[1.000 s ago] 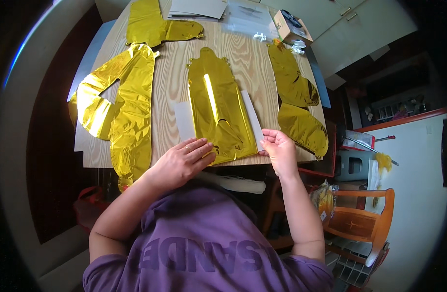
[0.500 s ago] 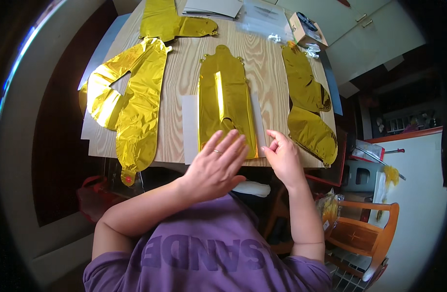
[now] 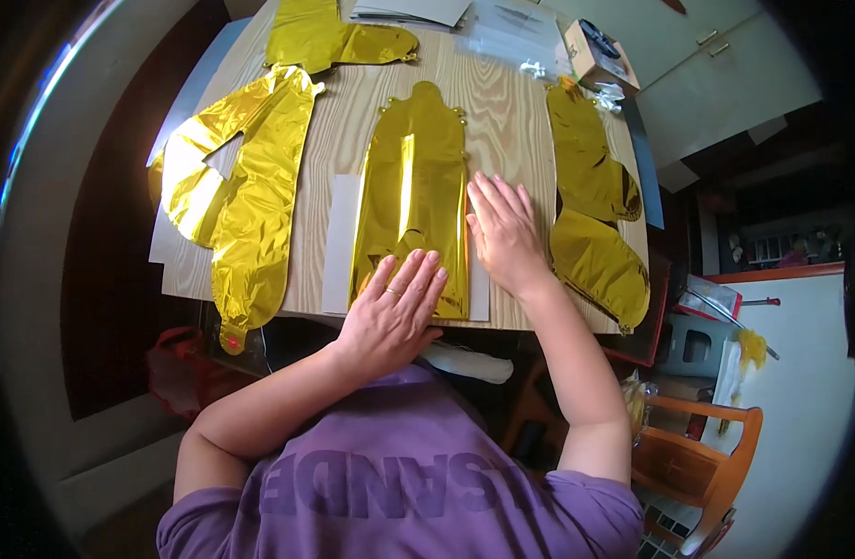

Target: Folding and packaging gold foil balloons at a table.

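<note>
A folded gold foil balloon point(image 3: 418, 177) lies flat in the middle of the table, over a pale card point(image 3: 339, 244) whose edges show on both sides. My left hand point(image 3: 393, 307) rests over the balloon's near end, palm down, fingers stretched out. Along the balloon's right edge lies my right hand point(image 3: 508, 233), its fingers straight and pointing away from me. Neither hand holds anything. To the left is a creased gold foil balloon point(image 3: 260, 200) with a hole in it. Another gold foil balloon point(image 3: 595, 200) lies at the right.
The wooden table point(image 3: 511, 130) carries a further gold foil balloon point(image 3: 339, 42) at the far left. Behind are a stack of grey-white sheets point(image 3: 413, 11), clear plastic bags point(image 3: 507, 37) and a small open box point(image 3: 600, 58). A wooden chair point(image 3: 693, 447) stands at the lower right.
My right hand has moved forward and left, from beside the balloon's near corner to along its right edge. My left hand has shifted slightly left. The view has shifted a little.
</note>
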`<state>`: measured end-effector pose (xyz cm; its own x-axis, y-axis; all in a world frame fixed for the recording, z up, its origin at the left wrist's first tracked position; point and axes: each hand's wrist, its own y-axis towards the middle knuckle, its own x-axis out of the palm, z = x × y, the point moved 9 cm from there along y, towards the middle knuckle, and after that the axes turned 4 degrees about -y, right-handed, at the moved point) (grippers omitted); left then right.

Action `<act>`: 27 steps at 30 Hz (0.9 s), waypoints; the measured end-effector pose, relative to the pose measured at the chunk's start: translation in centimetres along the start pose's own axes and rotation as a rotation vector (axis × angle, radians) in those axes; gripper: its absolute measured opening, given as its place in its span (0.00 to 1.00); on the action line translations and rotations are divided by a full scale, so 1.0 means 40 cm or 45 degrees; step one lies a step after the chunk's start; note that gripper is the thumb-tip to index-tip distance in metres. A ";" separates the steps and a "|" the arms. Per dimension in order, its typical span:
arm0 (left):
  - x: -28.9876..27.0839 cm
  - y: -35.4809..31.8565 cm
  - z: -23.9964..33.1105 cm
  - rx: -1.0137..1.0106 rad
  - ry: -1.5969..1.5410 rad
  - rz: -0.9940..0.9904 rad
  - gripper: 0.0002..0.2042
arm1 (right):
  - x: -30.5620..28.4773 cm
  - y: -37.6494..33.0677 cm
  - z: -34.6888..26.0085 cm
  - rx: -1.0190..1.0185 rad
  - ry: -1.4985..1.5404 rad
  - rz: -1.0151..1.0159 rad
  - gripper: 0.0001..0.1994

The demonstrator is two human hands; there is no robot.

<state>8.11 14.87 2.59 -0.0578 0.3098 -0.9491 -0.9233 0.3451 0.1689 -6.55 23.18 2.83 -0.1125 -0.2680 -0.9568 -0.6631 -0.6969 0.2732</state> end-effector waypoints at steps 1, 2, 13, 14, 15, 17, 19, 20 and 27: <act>0.000 -0.001 -0.001 0.012 0.011 -0.008 0.43 | -0.005 -0.010 -0.001 0.016 -0.005 0.009 0.23; -0.001 -0.004 -0.005 0.010 0.012 -0.016 0.43 | -0.004 -0.017 -0.004 0.016 -0.018 0.002 0.23; -0.016 -0.007 -0.014 0.006 -0.165 -0.054 0.45 | -0.162 -0.136 -0.192 0.043 0.407 0.188 0.17; -0.030 -0.006 -0.017 0.023 -0.260 -0.012 0.45 | -0.185 -0.168 -0.240 0.035 0.478 0.170 0.17; -0.043 -0.005 -0.021 0.042 -0.354 0.030 0.44 | -0.196 -0.190 -0.280 0.028 0.548 0.154 0.16; -0.055 -0.005 -0.028 0.080 -0.530 0.049 0.44 | -0.145 -0.219 -0.303 0.096 0.528 0.069 0.17; -0.074 -0.006 -0.033 0.113 -0.693 0.028 0.43 | -0.126 -0.210 -0.314 0.075 0.413 0.053 0.18; -0.069 -0.008 -0.040 0.119 -0.737 -0.073 0.45 | -0.122 -0.203 -0.322 0.051 0.384 0.030 0.18; -0.080 -0.006 -0.096 0.063 -1.076 -0.314 0.38 | -0.023 -0.205 -0.403 0.017 0.059 -0.226 0.25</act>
<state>7.05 10.40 4.58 0.4596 0.7664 -0.4488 -0.8536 0.5207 0.0151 10.90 18.41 3.06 0.0408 -0.1722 -0.9842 -0.6794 -0.7270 0.0990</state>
